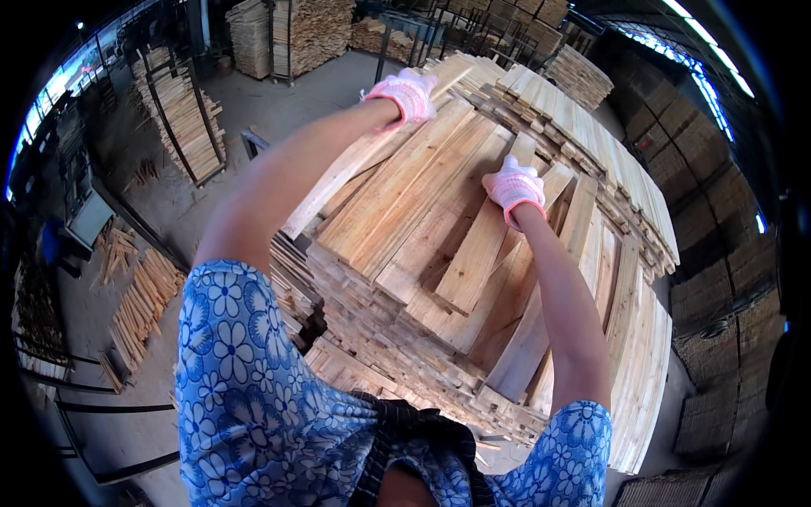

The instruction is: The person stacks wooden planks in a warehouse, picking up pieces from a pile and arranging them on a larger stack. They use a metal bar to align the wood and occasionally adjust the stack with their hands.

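Left hand (407, 93): pink-and-white knit glove, fingers curled down over the far end of a long pale plank (359, 165); grip closed on the wood. This plank runs diagonally from the hand toward the lower left, along the left edge of the top layer of the stack (422, 338).

Right hand (514, 188): same kind of glove, fingers bent and pressed onto the upper end of a shorter plank (477, 253). Whether they wrap round its end or only press flat on it cannot be told.

Count: two gloved hands, one plank under each. Loose boards on top of the stack, lying fanned at slightly differing angles: roughly eight to ten; exact count not possible, as they overlap.

Arms: both bare forearms reach forward and up from the lower edge, nearly straight. The left reaches farther than the right. Short sleeves (245, 372) are blue with a white flower print.

Surroundings: a second layered bank of boards (608, 160) curves along the right of the stack. On the concrete floor (169, 211) at left, one metal rack of boards (190, 122) and two loose heaps of short sticks (139, 304). More timber stacks (296, 34) stand at the far end of the shed.
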Motion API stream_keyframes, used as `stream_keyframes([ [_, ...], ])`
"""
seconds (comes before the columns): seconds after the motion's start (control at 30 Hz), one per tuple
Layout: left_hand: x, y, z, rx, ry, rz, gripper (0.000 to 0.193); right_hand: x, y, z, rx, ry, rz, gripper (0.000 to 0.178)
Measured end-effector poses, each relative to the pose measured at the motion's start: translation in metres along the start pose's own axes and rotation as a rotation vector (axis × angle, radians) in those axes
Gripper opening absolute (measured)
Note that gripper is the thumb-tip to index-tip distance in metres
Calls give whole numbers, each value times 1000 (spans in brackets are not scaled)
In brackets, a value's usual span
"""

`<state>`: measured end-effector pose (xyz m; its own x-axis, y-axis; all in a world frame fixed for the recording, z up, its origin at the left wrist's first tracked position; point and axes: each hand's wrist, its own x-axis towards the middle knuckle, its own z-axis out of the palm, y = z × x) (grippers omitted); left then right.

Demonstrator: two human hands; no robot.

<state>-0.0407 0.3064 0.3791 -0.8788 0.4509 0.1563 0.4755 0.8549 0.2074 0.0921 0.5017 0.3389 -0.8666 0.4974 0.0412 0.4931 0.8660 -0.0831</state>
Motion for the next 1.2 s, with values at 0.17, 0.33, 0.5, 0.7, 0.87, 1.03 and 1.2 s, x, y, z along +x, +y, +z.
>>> stream_keyframes([
  [0.17, 8, -44, 37, -89, -74, -15, 68, 11, -31, 16, 363, 51, -146, 58],
  [0.33, 32, -32, 63, -48, -121, 137, 51, -4, -93, 42, 238, 217, -103, 47],
  [0.5, 65, -37, 80, -30, -86, 95, 45, 13, -100, 38, 326, 184, 13, 42],
  [0.7, 56, -27, 71, -70, -217, 75, 63, 19, -73, 48, 285, 163, -121, 44],
  [0.87, 53, -69, 56, -292, -129, -132, 75, 33, -55, 31, 271, 30, -409, 48],
  [1.03, 18, -32, 58, -260, -90, -249, 70, -34, -7, -26, -180, 182, -126, 51],
  [1.2, 13, -24, 66, -304, -113, -220, 86, -30, 35, -4, -112, 39, 86, 52],
])
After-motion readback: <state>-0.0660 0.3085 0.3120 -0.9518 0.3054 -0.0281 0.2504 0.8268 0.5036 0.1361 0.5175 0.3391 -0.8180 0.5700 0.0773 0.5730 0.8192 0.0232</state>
